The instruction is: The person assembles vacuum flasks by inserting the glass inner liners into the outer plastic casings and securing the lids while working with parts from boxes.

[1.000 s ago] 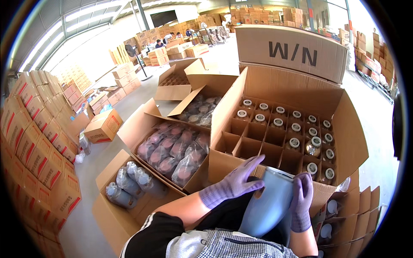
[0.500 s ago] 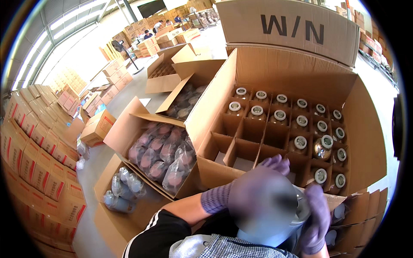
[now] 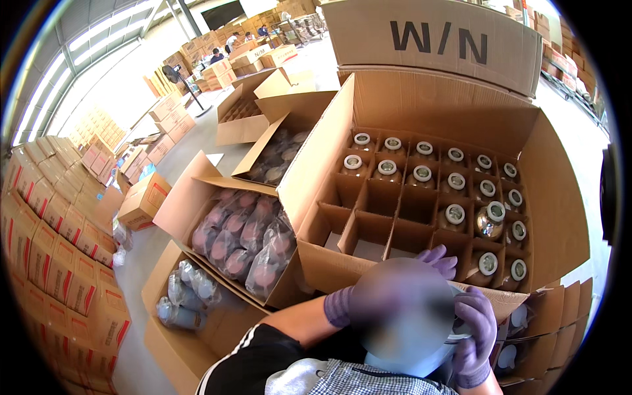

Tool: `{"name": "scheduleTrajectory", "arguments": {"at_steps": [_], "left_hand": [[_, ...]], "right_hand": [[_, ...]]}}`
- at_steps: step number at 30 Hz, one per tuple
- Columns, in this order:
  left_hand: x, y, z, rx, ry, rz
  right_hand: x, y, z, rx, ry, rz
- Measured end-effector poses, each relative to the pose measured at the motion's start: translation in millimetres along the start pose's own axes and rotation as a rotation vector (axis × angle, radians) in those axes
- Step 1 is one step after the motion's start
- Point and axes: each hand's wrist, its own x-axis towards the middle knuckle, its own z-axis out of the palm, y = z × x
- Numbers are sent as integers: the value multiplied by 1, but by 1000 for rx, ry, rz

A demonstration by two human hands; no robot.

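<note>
Two gloved hands: left hand (image 3: 385, 299), right hand (image 3: 475, 332) | fingers wrapped round one blurred jar (image 3: 411, 329) | divided carton (image 3: 421, 118).

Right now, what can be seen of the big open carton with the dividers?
The big carton is plain brown corrugated cardboard, open at the top, its flaps folded outward. A cardboard grid splits it into cells. Most cells at the back and right hold jars with pale round lids; one jar sits tilted. Several cells at the near left are empty. It stands beside an open box of bagged jars. The gloved left hand reaches to its near edge.
</note>
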Motion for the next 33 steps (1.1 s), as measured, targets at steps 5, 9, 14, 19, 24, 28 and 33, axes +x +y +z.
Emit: {"name": "scheduleTrajectory", "arguments": {"at_steps": [5, 9, 14, 19, 24, 28, 33], "left_hand": [[22, 81, 25, 470, -325, 208], [35, 84, 11, 471, -348, 295], [5, 14, -24, 229, -178, -1], [13, 63, -6, -187, -281, 452], [7, 66, -6, -183, -290, 410], [9, 43, -25, 194, -169, 203], [25, 65, -11, 142, -111, -209]], "right_hand": [[6, 46, 12, 521, -10, 562], [49, -11, 12, 474, 40, 651], [-11, 22, 1, 224, 34, 101], [2, 12, 4, 452, 94, 452], [-35, 61, 8, 415, 134, 259], [-24, 30, 4, -43, 62, 22], [8, 38, 11, 662, 118, 279]]}}
